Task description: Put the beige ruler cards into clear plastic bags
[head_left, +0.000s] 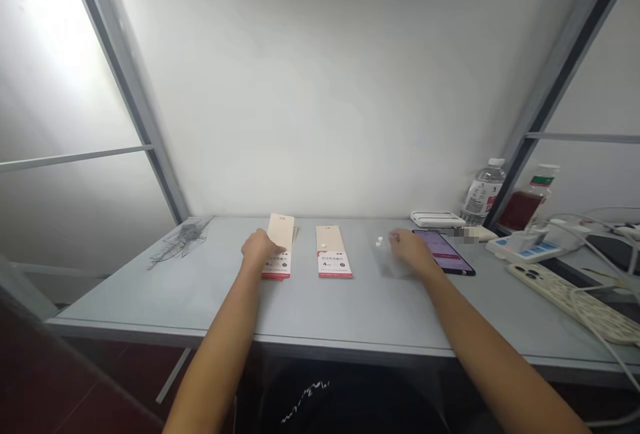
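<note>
Left hand (261, 246) is over the left edge of a cream packet (281, 229), can't tell if it's pinching. Probably light, bendy card; grab the edges. Matching packet (335, 263) lies just right. Then a clear bag (389, 265), likely floppy, slippery, corner-grab stuff; right hand (411, 251) is at it, blurred, grip unclear.

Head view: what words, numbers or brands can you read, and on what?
"考试专用": middle packet; following characters unclear.
"4": middle packet.
"4": left packet; other print partly covered or small.
Too small or blurred: water bottle, red-liquid bottle, phone, script on dark cloth.
</note>
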### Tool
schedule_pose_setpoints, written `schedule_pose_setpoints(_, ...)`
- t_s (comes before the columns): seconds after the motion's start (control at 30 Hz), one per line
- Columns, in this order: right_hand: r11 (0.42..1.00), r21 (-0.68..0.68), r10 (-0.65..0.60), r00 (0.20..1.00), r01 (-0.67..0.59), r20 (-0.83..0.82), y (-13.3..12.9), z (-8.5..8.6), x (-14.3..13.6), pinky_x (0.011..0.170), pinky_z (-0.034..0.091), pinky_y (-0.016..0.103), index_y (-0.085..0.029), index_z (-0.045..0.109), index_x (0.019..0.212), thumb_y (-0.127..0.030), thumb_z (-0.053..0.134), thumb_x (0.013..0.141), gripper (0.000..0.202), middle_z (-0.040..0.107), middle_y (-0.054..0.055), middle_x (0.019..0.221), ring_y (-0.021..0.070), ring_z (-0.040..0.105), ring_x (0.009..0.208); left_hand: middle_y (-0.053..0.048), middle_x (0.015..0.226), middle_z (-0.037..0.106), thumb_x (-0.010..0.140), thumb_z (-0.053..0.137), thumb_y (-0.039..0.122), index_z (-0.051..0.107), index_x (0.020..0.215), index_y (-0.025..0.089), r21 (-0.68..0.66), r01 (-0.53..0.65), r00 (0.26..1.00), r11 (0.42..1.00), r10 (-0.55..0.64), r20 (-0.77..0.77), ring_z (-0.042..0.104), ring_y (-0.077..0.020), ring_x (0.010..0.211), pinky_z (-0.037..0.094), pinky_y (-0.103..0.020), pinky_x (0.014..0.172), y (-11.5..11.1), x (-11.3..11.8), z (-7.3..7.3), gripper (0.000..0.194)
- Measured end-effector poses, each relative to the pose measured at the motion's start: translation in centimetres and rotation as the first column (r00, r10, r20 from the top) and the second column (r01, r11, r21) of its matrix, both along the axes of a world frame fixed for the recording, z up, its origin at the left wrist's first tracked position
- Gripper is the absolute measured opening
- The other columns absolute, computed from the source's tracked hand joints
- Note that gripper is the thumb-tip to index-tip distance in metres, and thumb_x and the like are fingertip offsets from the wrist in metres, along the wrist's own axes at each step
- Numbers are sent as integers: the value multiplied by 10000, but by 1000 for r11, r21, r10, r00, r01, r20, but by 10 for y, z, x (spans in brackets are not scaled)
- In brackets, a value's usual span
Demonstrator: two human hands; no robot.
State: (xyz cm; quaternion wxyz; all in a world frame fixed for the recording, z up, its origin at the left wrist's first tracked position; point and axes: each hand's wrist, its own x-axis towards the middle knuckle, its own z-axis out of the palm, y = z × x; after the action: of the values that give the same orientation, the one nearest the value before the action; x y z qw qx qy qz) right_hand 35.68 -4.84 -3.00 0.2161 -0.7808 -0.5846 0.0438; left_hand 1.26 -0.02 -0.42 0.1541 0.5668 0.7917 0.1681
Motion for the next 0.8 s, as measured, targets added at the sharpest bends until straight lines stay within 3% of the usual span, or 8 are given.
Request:
schedule_pose_setpoints(0.1,992,81,106,978,-93,-180,-1,5,-5,650,443,255,-173,609,1001,-295,366,838,316,678,66,907,170,631,740,-135,916,639,479,724,406,535,853,164,68,51,988,996,-61,142,597,-287,825,409,-297,578,-4,-1,3,484)
schedule_pose_setpoints(0.17,971,201,198,909,-131,-367,-3,8,-10,610,454,242,-159,569,1083,-309,374,834,350,678,59,909,139,632,648,-108,866,651,569,668,416,552,840,156,105,142,938,984,-168,304,612,-248,758,417,-276,551,-9,1,9,393)
schedule_pose_setpoints(0.23,946,305,258,826,-110,-501,-6,10,-17,586,462,248,-141,520,1163,-301,402,820,397,675,69,922,135,628,614,-76,848,656,645,610,431,560,886,158,189,262,808,946,-322,493,617,-201,706,430,-252,541,-15,7,15,368)
schedule_pose_setpoints(0.3,936,342,270,789,-81,-553,-10,12,-26,567,470,255,-142,489,1207,-310,405,819,430,669,76,950,140,624,620,-68,857,653,679,587,435,559,938,154,327,351,612,877,-479,629,616,-178,684,444,-243,544,-24,17,21,384)
schedule_pose_setpoints(0.37,926,367,300,757,-87,-580,-14,13,-38,572,485,266,-169,467,1234,-367,385,832,455,636,79,1051,156,628,697,-70,840,652,697,577,428,562,953,145,421,399,474,814,-576,666,613,-169,660,447,-243,538,-34,32,23,382)
schedule_pose_setpoints(0.43,906,407,359,721,-117,-593,-17,13,-50,647,502,293,-206,445,1257,-432,338,848,479,566,75,1183,179,618,835,-71,823,655,704,578,409,570,948,140,427,482,377,765,-621,687,615,-175,662,452,-247,535,-44,50,20,363)
schedule_pose_setpoints(0.6,866,475,437,702,-158,-563,-25,12,-69,889,418,418,-248,390,1302,-520,309,844,538,530,57,1233,244,542,1043,-53,739,659,707,569,331,604,860,132,353,616,374,704,-655,656,613,-165,616,431,-224,498,-62,85,9,254)
schedule_pose_setpoints(0.8,843,488,504,651,-226,-568,-30,14,-69,965,342,469,-294,344,1320,-528,331,840,534,512,36,1257,262,486,1124,-48,692,646,709,518,264,578,782,135,320,505,506,801,-576,642,598,-156,589,411,-219,482,-56,86,6,160)
